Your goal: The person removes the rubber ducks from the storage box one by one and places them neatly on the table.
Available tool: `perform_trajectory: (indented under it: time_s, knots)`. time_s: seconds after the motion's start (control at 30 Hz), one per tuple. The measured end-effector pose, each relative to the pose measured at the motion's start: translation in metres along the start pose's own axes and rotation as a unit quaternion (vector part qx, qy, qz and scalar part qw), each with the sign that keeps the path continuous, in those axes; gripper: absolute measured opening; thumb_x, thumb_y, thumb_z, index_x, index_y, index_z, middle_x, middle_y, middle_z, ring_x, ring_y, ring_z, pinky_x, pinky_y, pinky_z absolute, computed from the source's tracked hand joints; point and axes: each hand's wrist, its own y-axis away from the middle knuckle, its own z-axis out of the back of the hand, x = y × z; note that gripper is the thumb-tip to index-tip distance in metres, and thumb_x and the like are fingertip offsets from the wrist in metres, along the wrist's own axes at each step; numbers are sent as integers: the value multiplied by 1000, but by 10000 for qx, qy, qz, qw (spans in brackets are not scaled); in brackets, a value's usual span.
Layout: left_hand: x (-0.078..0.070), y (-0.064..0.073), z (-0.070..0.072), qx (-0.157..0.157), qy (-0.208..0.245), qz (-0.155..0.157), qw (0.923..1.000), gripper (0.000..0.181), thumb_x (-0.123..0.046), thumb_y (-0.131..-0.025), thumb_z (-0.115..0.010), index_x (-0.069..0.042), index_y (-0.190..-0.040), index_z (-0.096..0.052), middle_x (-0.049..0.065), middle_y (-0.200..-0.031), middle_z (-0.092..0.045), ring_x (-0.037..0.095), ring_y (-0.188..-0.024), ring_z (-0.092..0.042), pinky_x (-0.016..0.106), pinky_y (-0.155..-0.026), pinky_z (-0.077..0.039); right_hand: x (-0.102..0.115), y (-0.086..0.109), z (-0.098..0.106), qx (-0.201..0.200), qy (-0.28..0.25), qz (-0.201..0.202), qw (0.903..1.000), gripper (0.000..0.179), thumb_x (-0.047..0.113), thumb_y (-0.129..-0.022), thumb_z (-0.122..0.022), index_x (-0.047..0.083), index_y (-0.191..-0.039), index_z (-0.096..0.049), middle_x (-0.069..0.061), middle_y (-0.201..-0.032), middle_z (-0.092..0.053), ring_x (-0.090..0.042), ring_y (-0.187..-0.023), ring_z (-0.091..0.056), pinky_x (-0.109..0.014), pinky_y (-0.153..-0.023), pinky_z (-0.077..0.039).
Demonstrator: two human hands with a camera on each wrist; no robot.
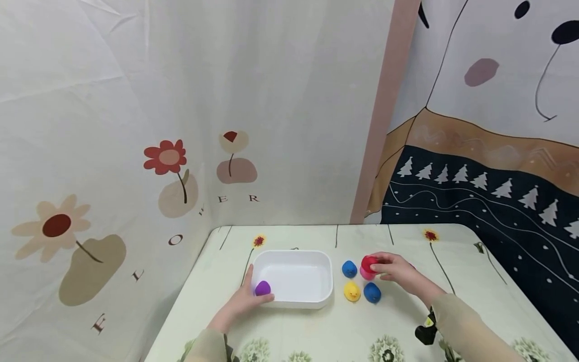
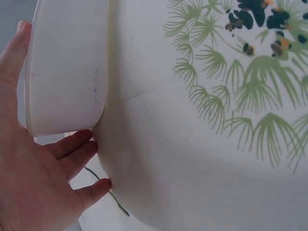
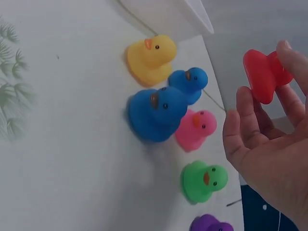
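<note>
My left hand [image 1: 239,305] holds the near left corner of a white plastic tub [image 1: 300,277], thumb at the rim and fingers along the outer wall. Inside, beside that thumb, sits a purple rubber duck [image 1: 263,288]. Above the table, my right hand [image 1: 402,272] pinches a red rubber duck [image 3: 260,72] between thumb and fingers. Below it stands a pink duck [image 3: 195,130], close to a small blue duck [image 1: 349,269], a larger blue duck [image 1: 372,292] and a yellow duck [image 1: 352,291]. The right wrist view also shows a green duck [image 3: 202,182] and another purple duck [image 3: 211,224], both hidden in the head view.
A pale flower-patterned cloth covers the table [image 1: 316,329]. Behind and to the left hangs a white printed curtain [image 1: 289,125]. At the right is a curtain with a dark tree pattern [image 1: 475,201]. The tub stands left of the loose ducks.
</note>
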Motion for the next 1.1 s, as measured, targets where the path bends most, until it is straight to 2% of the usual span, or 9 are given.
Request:
perform_trajectory:
  time_s: [0.3, 0.63, 0.8, 1.1]
  knots:
    - [3, -1, 0, -31, -75, -20, 10000, 121, -42, -76, -81, -1, -154, 4, 40, -145, -27, 55, -127, -39, 63, -104, -32, -12, 11, 7, -375, -18, -192, 9991, 58, 27, -90, -70, -5, -133, -49, -15, -120, -60, -25, -101, -59, -49, -91, -51]
    - [0, 0, 0, -27, -53, 9, 10000, 123, -43, -76, -81, -1, -154, 4, 40, -147, -23, 55, -128, -37, 63, -105, -30, -33, 27, 25, -453, 40, -50, 9990, 57, 25, -93, -66, -10, -134, -46, -15, -119, -60, -21, -98, -60, -46, -88, -52]
    - [0, 0, 1, -30, -99, 4, 9999, 123, -46, -75, -80, -1, -154, 4, 40, -147, -24, 55, -128, -37, 63, -105, -30, -42, 31, 32, -477, 6, -218, 9986, 58, 26, -93, -67, -10, -134, -46, -15, -119, -59, -21, -98, -59, -44, -87, -52]
    - [1, -2, 0, -35, -84, -38, 10000, 124, -46, -75, -81, 0, -153, 4, 41, -145, -25, 55, -126, -39, 63, -104, -32, -55, 35, 32, -658, 60, -508, 9965, 58, 22, -89, -71, -9, -132, -48, -14, -113, -63, -20, -91, -59, -38, -73, -53]
